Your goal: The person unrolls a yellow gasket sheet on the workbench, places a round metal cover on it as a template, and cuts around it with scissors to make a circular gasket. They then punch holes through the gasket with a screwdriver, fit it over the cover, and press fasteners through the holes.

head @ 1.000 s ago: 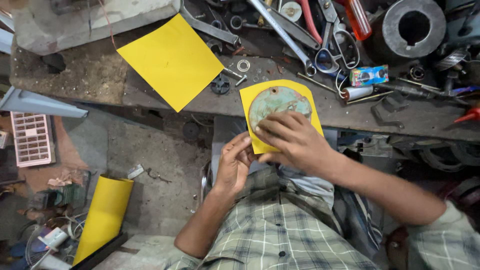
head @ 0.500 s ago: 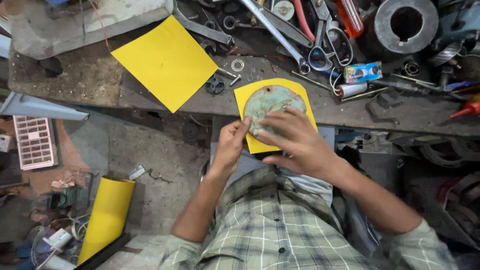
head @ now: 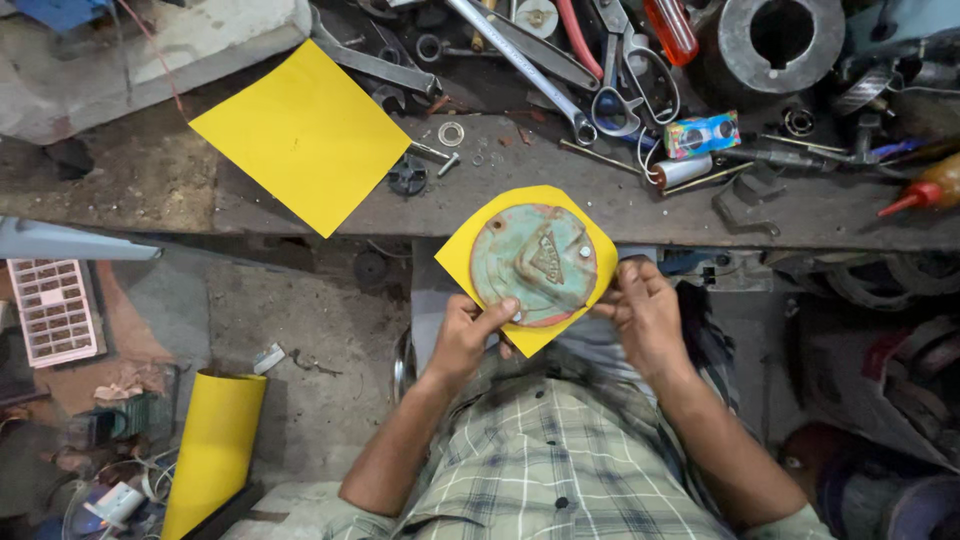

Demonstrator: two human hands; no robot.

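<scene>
Head view: both hands (head: pixel 560 335) pinch yellow sheet (head: pixel 470 252) and green disc (head: pixel 533 263) beside cluttered workbench (head: pixel 640 205).

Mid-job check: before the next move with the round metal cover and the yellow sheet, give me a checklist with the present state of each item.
1. Left hand grips the lower left edge of the round metal cover, thumb on its face: ok.
2. Right hand holds the right edge: ok.
3. Yellow sheet lies behind the cover and shows on all sides: ok.
4. Cover centred on the sheet: not ok, more yellow shows at left and bottom.
5. Scissors on the workbench, free of both hands: ok.
6. Cover's holes marked on the sheet: cannot tell.
</scene>
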